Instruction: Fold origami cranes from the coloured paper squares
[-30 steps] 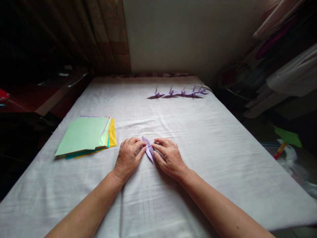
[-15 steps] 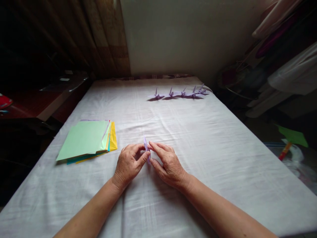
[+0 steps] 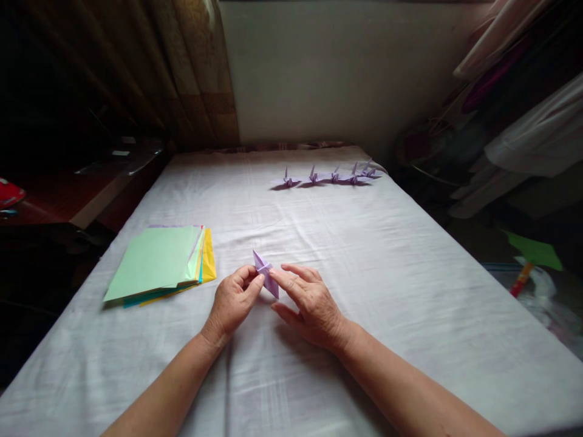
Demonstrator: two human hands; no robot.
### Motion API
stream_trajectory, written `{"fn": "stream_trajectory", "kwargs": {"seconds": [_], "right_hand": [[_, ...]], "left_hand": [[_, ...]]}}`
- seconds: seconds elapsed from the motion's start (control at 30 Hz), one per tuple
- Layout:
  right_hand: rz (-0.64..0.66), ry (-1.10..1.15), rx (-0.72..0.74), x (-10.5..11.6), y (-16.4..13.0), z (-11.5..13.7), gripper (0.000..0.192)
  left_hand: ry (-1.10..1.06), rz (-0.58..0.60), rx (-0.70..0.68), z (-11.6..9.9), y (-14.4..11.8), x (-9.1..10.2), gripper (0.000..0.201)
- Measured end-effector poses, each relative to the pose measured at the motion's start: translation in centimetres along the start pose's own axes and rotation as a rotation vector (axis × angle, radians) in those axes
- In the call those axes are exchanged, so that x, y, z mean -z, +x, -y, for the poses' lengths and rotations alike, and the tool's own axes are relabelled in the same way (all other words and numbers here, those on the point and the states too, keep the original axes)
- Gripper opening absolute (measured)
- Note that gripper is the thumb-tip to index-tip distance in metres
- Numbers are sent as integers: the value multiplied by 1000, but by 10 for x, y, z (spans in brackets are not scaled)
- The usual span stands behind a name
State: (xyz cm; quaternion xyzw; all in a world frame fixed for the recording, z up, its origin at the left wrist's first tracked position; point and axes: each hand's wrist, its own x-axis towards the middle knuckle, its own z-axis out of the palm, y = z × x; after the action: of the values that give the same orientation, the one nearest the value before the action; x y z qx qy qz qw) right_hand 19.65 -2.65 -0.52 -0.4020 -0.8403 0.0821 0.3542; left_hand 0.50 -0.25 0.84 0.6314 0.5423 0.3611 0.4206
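Both forearms are coming in from the near edge of the white sheet (image 3: 410,291), meeting approx at the middle. Left hand (image 3: 231,301) is pinching the folded purple paper (image 3: 265,275) btw thumb and fingertips at its left side; right hand (image 3: 311,301) is grasping it too, index finger laid along the right edge w/ the other fingers spreading loose over the cloth. The piece is sitting just above the sheet, btw the two hands, prob. lifted a little, though contact w/ the cloth is hard to tell.

Risk, as a judgement: the paper is small and thin, so a pinch that's uneven btw the hands could be skewing the crease or tearing a point; the soft, wrinkled sheet is giving no firm backing for pressing a fold flat.

Long axis is running diagonally, from upper left (far tip, pointing away and to the left) down to lower right, near tip pointing back toward the right hand.

Further left, a stack of coloured paper (image 3: 157,262) is lying w/ a green sheet on top, well apart from the hands. At the far end, a row of purple paper cranes (image 3: 325,176) is standing upright.
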Motion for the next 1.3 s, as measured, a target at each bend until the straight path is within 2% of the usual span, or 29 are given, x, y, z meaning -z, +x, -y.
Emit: {"fn": "stream_trajectory", "kwargs": {"seconds": [0.1, 0.23, 0.43, 0.5, 0.6, 0.7, 0.87, 1.13, 1.3], "right_hand": [[-24, 21, -29, 4, 1, -5, 49], [-44, 210, -130, 2, 0, -12, 45], [-51, 402, -348, -4, 1, -10, 35], [-46, 335, -321, -3, 1, -10, 37], [-30, 192, -194, -1, 1, -14, 37], [-25, 125, -103, 0, 0, -17, 32], [-24, 52, -18, -2, -1, -20, 21], [79, -45, -13, -1, -1, -19, 14], [91, -44, -11, -2, 0, -20, 13]], "left_hand": [[-77, 32, 26, 3, 3, 3, 30], [-37, 96, 55, 2, 0, 4, 38], [153, 81, -90, -5, -8, -5, 43], [189, 58, -121, -4, -8, -8, 43], [242, 8, -172, 1, -7, -10, 33], [314, -15, -233, 5, -7, -11, 24], [412, -8, -294, 7, -8, -11, 24], [660, 114, -411, 8, -8, 2, 29], [646, 212, -450, 9, -6, 12, 30]]}}
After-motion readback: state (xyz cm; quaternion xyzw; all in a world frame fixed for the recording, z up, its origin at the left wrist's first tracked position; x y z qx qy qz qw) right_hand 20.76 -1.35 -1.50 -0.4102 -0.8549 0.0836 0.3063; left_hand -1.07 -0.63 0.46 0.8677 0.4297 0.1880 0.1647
